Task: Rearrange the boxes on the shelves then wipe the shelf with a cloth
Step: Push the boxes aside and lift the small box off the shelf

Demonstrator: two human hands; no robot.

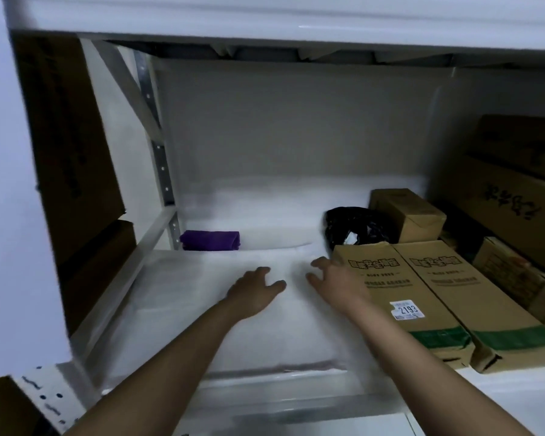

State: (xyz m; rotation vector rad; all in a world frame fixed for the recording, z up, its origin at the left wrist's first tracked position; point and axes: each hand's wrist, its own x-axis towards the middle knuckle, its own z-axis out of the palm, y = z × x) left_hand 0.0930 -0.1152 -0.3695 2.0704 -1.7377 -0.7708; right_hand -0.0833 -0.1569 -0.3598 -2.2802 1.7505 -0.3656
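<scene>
Shelf (233, 309): white surface covered by thin translucent sheeting, bounded at left by a perforated metal upright (158, 143) and above by a second white shelf board (265, 17). Large cartons (513, 196): stacked at the far right, dark print on their faces. Dark carton (66, 146): stands outside the frame at left, on end. Long boxes: two lie side by side at the right, running near to far, each with a green band at the near end; the left long box (397, 294) carries a white label (407, 309) reading 2193, and the right long box (472, 297) touches it along its side. Small box (406, 214): sits behind the long boxes. Black bag (353, 226): crumpled, just left of the small box. Purple cloth (210, 240): folded, at the far left of the shelf beside the upright, well apart from both hands. Left hand (254, 291): fingers relaxed, slightly spread, holding nothing, over the sheeting. Right hand (337, 283): fingers loosely extended, at the far corner of the left long box; contact cannot be confirmed.
</scene>
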